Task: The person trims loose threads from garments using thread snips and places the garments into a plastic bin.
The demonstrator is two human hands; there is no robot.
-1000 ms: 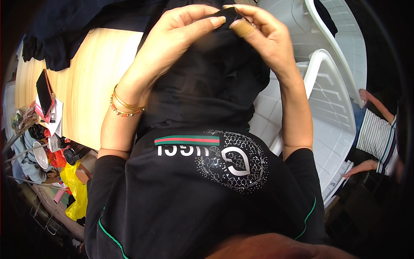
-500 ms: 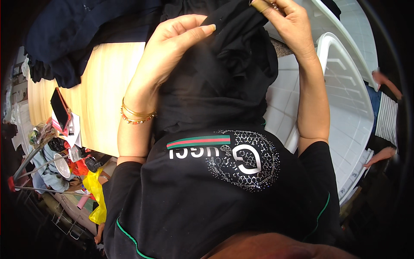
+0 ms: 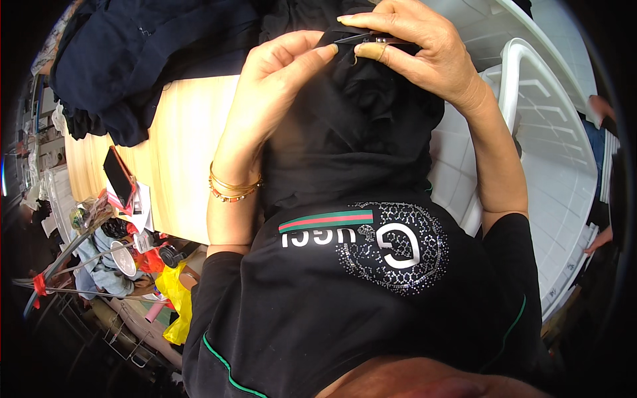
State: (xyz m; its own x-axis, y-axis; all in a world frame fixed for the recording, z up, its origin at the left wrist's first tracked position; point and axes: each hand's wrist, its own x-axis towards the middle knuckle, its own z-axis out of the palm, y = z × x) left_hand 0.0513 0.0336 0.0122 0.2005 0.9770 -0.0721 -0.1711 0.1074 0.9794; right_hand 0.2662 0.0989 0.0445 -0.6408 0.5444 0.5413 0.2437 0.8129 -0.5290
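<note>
Black garment cloth (image 3: 371, 99) lies bunched in front of my body, its far part raised between my hands. My left hand (image 3: 282, 76) pinches a fold of it between thumb and fingertips. In my right hand (image 3: 424, 53) is a pair of small dark metal thread snips (image 3: 381, 40), gripped between thumb and fingers. Their blades point left, at the cloth beside my left thumb. A yellowish wrap covers the tip of my right thumb. Whether the blades touch the cloth is too small to tell.
A pile of dark navy clothes (image 3: 179, 40) covers the far left of the wooden table (image 3: 186, 132). A dark phone-like object (image 3: 118, 174) lies by papers at the table's left. White plastic bins (image 3: 551, 132) stand on my right. Another person's hand (image 3: 600, 109) shows at the far right.
My right hand has come down and left, near my left hand, and the snips now show in it. The raised cloth has dropped lower. The whole view has shifted slightly.
</note>
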